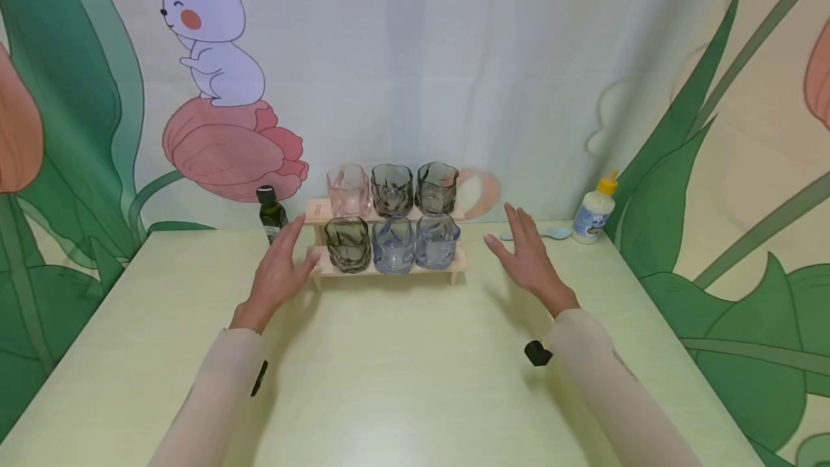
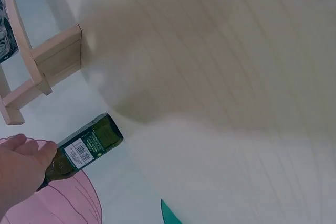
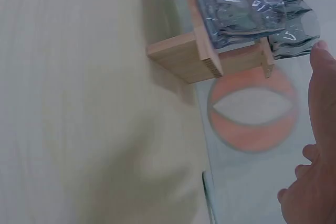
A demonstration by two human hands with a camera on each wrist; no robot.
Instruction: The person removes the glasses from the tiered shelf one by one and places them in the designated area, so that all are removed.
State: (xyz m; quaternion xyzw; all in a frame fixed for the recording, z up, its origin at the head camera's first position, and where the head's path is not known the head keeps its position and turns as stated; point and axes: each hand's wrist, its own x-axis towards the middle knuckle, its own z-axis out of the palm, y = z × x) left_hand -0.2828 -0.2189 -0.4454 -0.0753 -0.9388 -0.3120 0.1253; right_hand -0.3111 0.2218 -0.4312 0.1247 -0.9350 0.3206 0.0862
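A two-step wooden rack [image 1: 382, 270] stands at the back of the table, bearing wavy glass tumblers. On its upper step are a pink tumbler [image 1: 349, 192] and two grey ones [image 1: 392, 192]. The lower step carries a dark olive tumbler [image 1: 348, 245] and two bluish ones [image 1: 393, 245]. My left hand [image 1: 277, 272] is held beside the rack's left end, fingers extended, holding nothing. Behind it stands a dark green bottle [image 1: 271, 211] with a black cap. To the right of the rack, my right hand [image 1: 527, 258] hovers with straight fingers and thumb spread, nothing in it.
A white glue bottle [image 1: 593, 215] with a yellow cap stands at the back right. Beside it lies a pale blue spoon [image 1: 556, 233], partly hidden by the right hand. A printed cloth [image 1: 519, 92] hangs along the table's [image 1: 389, 366] back edge.
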